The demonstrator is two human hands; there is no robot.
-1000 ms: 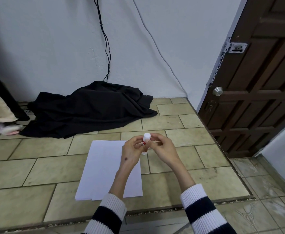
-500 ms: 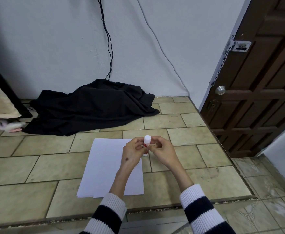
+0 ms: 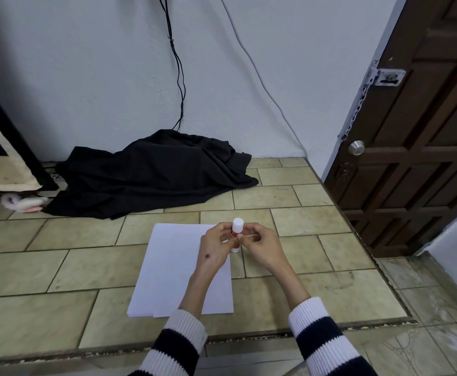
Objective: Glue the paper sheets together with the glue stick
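Head view looks down on both hands meeting over the tiled floor (image 3: pixel 59 267). Between them stands the glue stick (image 3: pixel 236 234), upright, its white cap poking above the fingers and its base showing below them. The left hand (image 3: pixel 216 246) curls round the tube from one side, and the right hand (image 3: pixel 259 245) pinches it from the other, so both are clamped on the same stick, fingertips nearly touching.

Under and to the left of the hands lie the paper sheets (image 3: pixel 173 270), a slightly fanned white stack flat on the tiles; its far right corner is hidden by the left hand, and the stick hangs over the stack's right edge. Bare tiles lie left of the stack and to the right of the hands, up to the floor's raised edge by the wooden door (image 3: pixel 411 158). Beyond the stack's far edge a black cloth (image 3: pixel 151 172) is heaped at the wall.

A red band shows between white cap and white base of the stick.
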